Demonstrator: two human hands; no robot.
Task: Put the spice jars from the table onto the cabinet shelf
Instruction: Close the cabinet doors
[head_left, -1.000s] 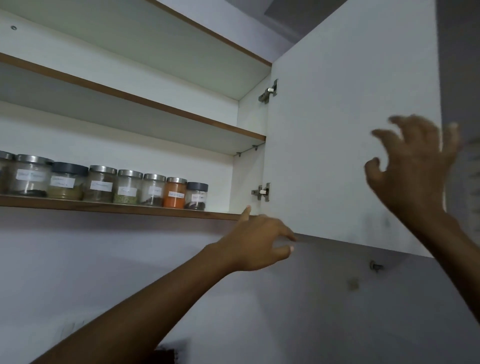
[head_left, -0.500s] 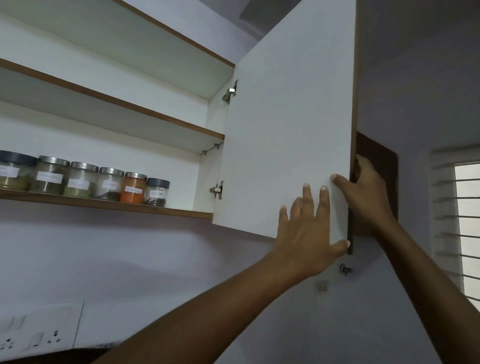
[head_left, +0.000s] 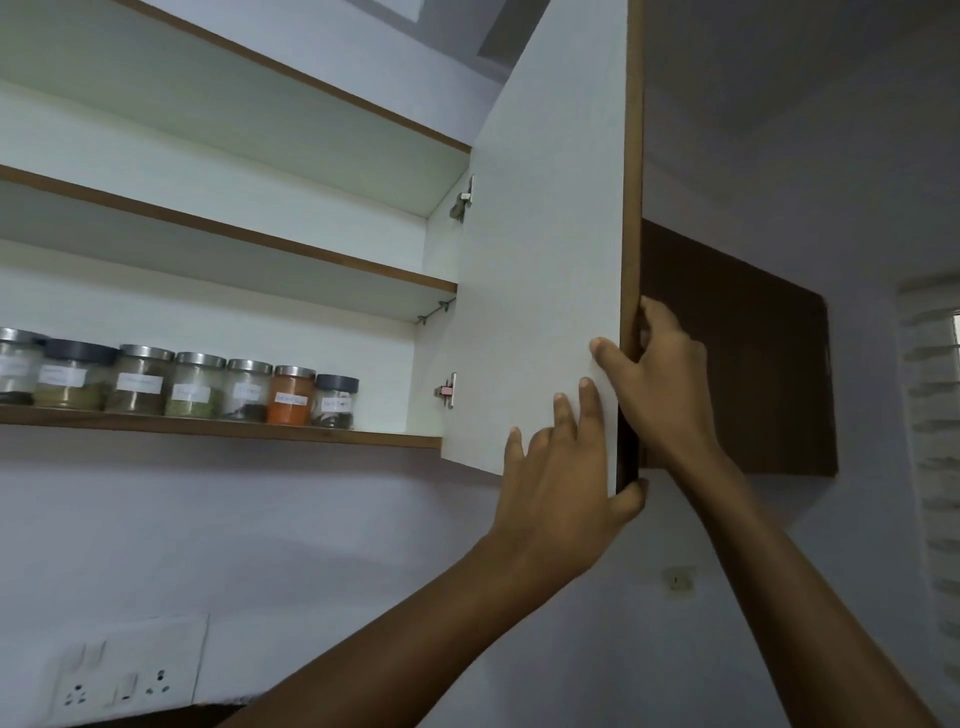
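The left hand (head_left: 558, 483) lies flat on the white inner face of the cabinet door (head_left: 540, 270), fingers spread, its thumb hooked under the door's lower corner; that grip is released and pressing rather than clenched. Just to the right of it and a little higher, the right hand (head_left: 660, 384) wraps the door's brown free edge, thumb on the white face and fingers behind, so this grip is grasping the door edge. The two hands sit close together, the right wrist crossing just behind the left thumb. Left of both grips, at the door's far side, two metal hinges (head_left: 448, 389) join it to the cabinet. Further left and deeper in, the spice jars (head_left: 291, 395) stand upright in a row along the front of the lowest cabinet shelf (head_left: 218, 427), side by side, the orange-filled one second from the right end. Below that, low on the wall, is a switch and socket plate (head_left: 124, 675)
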